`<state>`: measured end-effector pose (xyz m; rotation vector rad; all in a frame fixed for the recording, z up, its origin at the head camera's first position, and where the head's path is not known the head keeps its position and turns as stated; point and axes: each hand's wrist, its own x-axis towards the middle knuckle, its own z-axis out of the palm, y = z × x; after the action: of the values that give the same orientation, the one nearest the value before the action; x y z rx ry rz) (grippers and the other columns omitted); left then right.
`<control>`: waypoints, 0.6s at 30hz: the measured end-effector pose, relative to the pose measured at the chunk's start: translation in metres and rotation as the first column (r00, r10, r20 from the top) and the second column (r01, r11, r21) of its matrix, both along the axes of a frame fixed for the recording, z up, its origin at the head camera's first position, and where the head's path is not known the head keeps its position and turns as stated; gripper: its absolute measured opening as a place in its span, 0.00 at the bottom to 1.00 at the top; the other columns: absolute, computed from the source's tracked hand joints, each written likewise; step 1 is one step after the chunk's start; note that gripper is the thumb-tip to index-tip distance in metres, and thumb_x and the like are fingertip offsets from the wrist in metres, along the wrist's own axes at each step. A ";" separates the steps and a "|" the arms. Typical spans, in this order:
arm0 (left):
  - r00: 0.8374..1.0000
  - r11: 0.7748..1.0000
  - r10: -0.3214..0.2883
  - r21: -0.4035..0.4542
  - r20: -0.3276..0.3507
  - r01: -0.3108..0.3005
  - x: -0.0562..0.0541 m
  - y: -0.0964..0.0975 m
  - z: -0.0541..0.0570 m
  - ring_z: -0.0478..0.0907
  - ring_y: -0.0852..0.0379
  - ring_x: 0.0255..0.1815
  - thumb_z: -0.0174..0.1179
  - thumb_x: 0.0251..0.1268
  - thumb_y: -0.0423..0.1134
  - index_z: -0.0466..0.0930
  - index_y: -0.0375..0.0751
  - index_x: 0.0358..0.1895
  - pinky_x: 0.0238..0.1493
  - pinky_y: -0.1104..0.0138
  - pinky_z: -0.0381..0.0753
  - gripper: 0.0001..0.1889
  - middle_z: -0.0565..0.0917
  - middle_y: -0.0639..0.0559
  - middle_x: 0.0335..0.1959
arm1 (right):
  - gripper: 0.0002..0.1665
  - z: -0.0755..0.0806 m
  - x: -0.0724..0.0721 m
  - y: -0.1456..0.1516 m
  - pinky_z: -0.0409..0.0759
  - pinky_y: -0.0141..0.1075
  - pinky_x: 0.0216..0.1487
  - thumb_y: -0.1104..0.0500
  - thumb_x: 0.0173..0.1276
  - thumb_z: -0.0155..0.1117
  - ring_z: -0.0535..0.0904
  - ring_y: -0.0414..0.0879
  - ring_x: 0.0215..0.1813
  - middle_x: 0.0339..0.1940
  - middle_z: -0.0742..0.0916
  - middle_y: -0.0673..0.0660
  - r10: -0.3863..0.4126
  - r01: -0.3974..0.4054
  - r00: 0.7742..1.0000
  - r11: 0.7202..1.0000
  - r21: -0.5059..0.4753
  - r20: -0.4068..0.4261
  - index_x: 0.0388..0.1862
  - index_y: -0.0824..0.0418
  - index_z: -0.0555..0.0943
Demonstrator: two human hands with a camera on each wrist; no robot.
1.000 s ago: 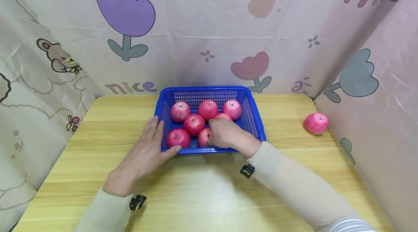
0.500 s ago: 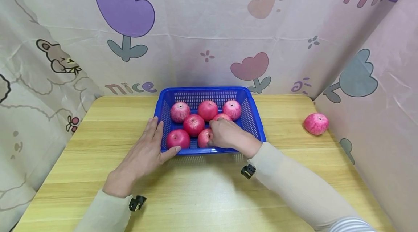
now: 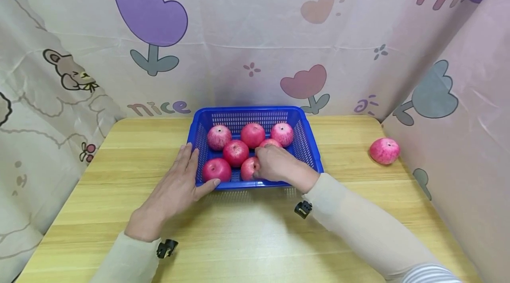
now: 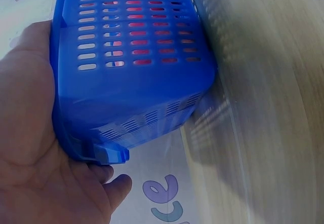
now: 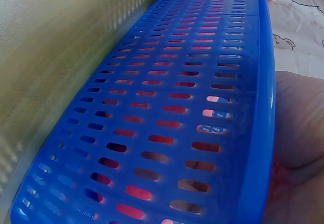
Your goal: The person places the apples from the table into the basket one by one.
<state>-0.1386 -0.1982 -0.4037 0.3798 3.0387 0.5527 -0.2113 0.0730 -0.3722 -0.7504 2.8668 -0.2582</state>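
Note:
A blue plastic basket (image 3: 307,141) with slotted walls holds several pink-red apples (image 3: 236,153). At its left end my left hand (image 3: 171,190) rests on the rim, fingers straight along the side and thumb on the front edge. In the left wrist view the palm (image 4: 25,127) lies against the rim. My right hand (image 3: 276,163) reaches over the front edge into the basket, fingers bent down. It grips an apple (image 3: 249,169) at the front, with the thumb on the near side; its fingertips are hidden. Behind that hand another apple (image 3: 272,142) is partly covered.
A lone apple (image 3: 384,150) lies on the wooden table (image 3: 247,238) far to the right, near the side curtain (image 3: 450,141). A printed curtain (image 3: 235,30) hangs right behind the basket, and another (image 3: 52,141) borders the table on the left.

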 end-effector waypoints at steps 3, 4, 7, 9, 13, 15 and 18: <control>1.000 1.000 0.002 -0.002 -0.004 -0.002 0.000 0.000 -0.001 0.36 0.32 0.88 0.43 0.69 0.82 0.42 0.28 0.85 0.81 0.36 0.52 0.63 0.37 0.31 0.88 | 0.15 0.000 0.000 0.001 0.84 0.46 0.47 0.50 0.64 0.75 0.82 0.51 0.42 0.29 0.82 0.53 -0.009 0.009 1.000 1.000 -0.008 0.018 0.30 0.54 0.77; 1.000 1.000 0.004 -0.003 -0.004 -0.004 0.000 0.000 -0.001 0.36 0.32 0.88 0.43 0.69 0.81 0.42 0.28 0.85 0.81 0.37 0.52 0.63 0.37 0.32 0.88 | 0.16 0.000 0.000 0.002 0.84 0.45 0.46 0.50 0.63 0.76 0.81 0.50 0.41 0.29 0.82 0.52 -0.016 0.017 1.000 1.000 -0.009 0.025 0.30 0.54 0.77; 1.000 1.000 0.007 -0.002 0.000 -0.007 0.001 0.001 -0.001 0.36 0.33 0.88 0.43 0.69 0.81 0.43 0.29 0.85 0.81 0.37 0.52 0.62 0.37 0.32 0.88 | 0.17 0.000 -0.002 0.005 0.82 0.43 0.43 0.48 0.62 0.78 0.79 0.48 0.38 0.28 0.81 0.51 -0.043 0.044 0.998 0.999 -0.015 0.051 0.29 0.53 0.77; 1.000 1.000 0.009 0.002 0.006 -0.009 0.001 0.001 -0.001 0.35 0.33 0.88 0.43 0.69 0.81 0.43 0.29 0.85 0.81 0.36 0.52 0.62 0.37 0.32 0.88 | 0.18 0.000 -0.002 0.006 0.80 0.42 0.41 0.47 0.61 0.79 0.79 0.48 0.36 0.28 0.81 0.50 -0.058 0.059 0.996 0.998 -0.021 0.065 0.29 0.52 0.77; 1.000 1.000 0.008 0.002 0.009 -0.009 0.001 0.001 0.000 0.35 0.33 0.88 0.42 0.68 0.82 0.42 0.28 0.85 0.81 0.36 0.52 0.63 0.37 0.32 0.88 | 0.19 0.002 -0.003 0.009 0.79 0.42 0.41 0.46 0.61 0.80 0.78 0.47 0.36 0.29 0.82 0.50 -0.066 0.069 0.995 0.997 -0.034 0.076 0.31 0.52 0.78; 1.000 1.000 0.008 0.002 0.009 -0.008 0.001 0.001 0.000 0.35 0.33 0.88 0.42 0.68 0.82 0.42 0.28 0.85 0.81 0.35 0.52 0.63 0.36 0.32 0.88 | 0.19 0.003 -0.003 0.010 0.79 0.42 0.42 0.46 0.62 0.80 0.78 0.47 0.38 0.31 0.82 0.50 -0.066 0.069 0.995 0.997 -0.041 0.074 0.33 0.53 0.78; 1.000 1.000 0.009 -0.001 0.010 -0.009 0.001 0.001 0.000 0.35 0.32 0.88 0.41 0.68 0.82 0.42 0.29 0.85 0.81 0.35 0.52 0.63 0.36 0.32 0.88 | 0.19 0.004 -0.003 0.013 0.78 0.41 0.44 0.45 0.64 0.80 0.78 0.47 0.39 0.33 0.82 0.50 -0.070 0.074 0.995 0.996 -0.058 0.078 0.37 0.54 0.79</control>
<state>-0.1378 -0.1977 -0.4033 0.3618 3.0327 0.5526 -0.2141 0.0857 -0.3680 -0.6338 2.8292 -0.3768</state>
